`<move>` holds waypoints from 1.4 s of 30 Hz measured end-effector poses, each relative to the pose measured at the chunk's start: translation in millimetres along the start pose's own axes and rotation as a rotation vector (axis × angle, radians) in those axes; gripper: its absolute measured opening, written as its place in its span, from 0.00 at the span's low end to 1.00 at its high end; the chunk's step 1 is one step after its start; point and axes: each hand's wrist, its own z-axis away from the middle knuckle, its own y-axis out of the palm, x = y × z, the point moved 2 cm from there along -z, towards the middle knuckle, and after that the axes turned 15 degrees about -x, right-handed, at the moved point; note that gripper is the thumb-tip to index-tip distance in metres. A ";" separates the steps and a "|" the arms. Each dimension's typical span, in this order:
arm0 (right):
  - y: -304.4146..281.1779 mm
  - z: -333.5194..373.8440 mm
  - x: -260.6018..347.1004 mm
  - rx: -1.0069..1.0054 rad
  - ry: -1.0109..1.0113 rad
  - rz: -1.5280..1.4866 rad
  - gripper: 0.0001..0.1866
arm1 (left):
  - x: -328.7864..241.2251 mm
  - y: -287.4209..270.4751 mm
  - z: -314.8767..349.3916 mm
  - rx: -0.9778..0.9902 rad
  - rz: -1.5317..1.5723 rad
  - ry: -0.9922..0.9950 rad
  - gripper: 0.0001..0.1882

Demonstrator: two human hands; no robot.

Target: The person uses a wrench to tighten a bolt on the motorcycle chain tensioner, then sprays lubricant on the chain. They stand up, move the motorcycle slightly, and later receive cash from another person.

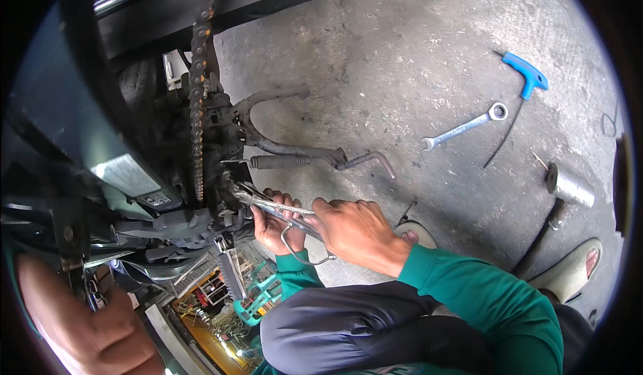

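Note:
My right hand [362,231] is closed round the handles of long silver pliers [278,205]. The jaws reach the dark, greasy metal parts beside the motorcycle's hanging chain [197,94]. My left hand [273,229] is closed round the same pliers nearer the jaws, partly hidden behind them. Below the fingers curves a thin bent metal rod [289,244]; I cannot make out what it is joined to. Just above the pliers lies a dark ribbed rubber footpeg [280,162]. What the jaws grip is too small to tell.
On the concrete to the right lie a combination wrench [465,129], a blue-handled T-shaped hex key [526,73] and a hammer-like tool with a silver head [570,184]. Another person's bare arm [94,321] is at lower left. A teal basket [260,294] stands below the motorcycle.

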 end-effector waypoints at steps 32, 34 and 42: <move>-50.1 -32.5 34.3 0.143 -0.065 0.127 0.10 | -4.4 9.7 -8.2 -0.109 0.012 0.061 0.28; -50.2 -34.4 34.9 0.164 -0.052 0.187 0.11 | -2.9 4.7 -8.4 -0.085 0.057 0.044 0.25; -58.6 -53.0 43.7 0.080 -0.206 0.363 0.15 | 7.3 -14.7 -12.5 0.072 0.136 0.078 0.14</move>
